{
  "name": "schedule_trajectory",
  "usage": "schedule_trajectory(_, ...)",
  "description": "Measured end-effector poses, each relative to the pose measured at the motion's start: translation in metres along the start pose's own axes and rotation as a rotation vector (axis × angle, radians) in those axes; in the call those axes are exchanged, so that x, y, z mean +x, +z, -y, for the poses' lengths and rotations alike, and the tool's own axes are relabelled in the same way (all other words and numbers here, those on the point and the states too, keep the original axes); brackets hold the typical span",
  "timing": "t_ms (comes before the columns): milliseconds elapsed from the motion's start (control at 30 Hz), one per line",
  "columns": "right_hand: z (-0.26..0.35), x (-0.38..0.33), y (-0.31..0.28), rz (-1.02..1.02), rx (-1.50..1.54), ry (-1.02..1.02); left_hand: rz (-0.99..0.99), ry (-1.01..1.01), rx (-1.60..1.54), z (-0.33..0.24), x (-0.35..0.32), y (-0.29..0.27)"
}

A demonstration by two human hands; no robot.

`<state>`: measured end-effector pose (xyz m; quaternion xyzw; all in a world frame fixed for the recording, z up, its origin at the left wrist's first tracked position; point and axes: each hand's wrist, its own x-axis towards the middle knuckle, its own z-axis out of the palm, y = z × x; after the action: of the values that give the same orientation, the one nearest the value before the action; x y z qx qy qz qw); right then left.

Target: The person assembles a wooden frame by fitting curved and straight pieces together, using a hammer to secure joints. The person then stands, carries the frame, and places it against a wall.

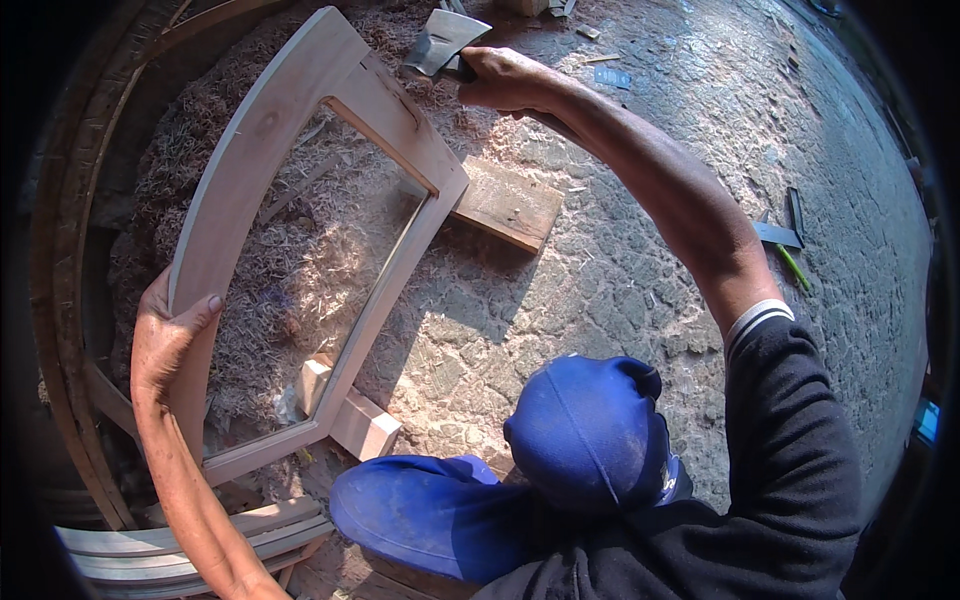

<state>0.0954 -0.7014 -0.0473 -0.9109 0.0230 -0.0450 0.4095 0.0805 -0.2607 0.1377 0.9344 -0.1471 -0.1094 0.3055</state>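
Observation:
A wooden frame (240, 150) with one curved side and an open middle lies tilted in front of me. My left hand (165, 335) grips its curved side near the lower end, thumb over the face and fingers behind. Past the frame's far right corner, my right hand (505, 80) is closed around the dark handle of what looks like a hatchet. The hatchet's metal head (445, 42) shows beyond the fist, apart from the frame. One wooden block (510, 203) lies under the frame's right corner, and another (365, 424) under its near end.
Wood shavings (190, 150) cover the ground under and left of the frame. Curved timber (68, 280) stands at the far left; curved strips (180, 550) are stacked near my left forearm. A try square (780, 235) and green pencil-like stick (793, 267) lie right. My blue-clad knees (590, 430) are near.

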Motion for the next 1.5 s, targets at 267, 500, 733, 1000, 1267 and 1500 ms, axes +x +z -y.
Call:
schedule_trajectory(267,-0.040,-0.011,0.038,0.091,0.084,0.202,-0.005,-0.024,-0.018,0.004,0.003,-0.001)
schedule_trajectory(500,-0.027,-0.009,0.048,0.149,0.016,0.117,-0.017,-0.038,0.014,-0.002,0.001,0.000)
schedule_trajectory(733,-0.025,0.001,0.046,0.021,-0.004,0.070,0.025,0.039,0.058,0.023,0.012,-0.010)
schedule_trajectory(1000,-0.066,-0.125,0.102,0.097,0.292,0.267,-0.487,0.145,0.809,0.049,0.009,0.009)
schedule_trajectory(1267,-0.124,-0.279,0.161,0.397,-0.369,0.305,-0.559,0.223,0.791,0.093,-0.030,-0.010)
schedule_trajectory(1500,-0.033,-0.267,0.152,0.535,-0.353,0.042,-0.419,-0.138,0.484,0.177,-0.139,-0.086)
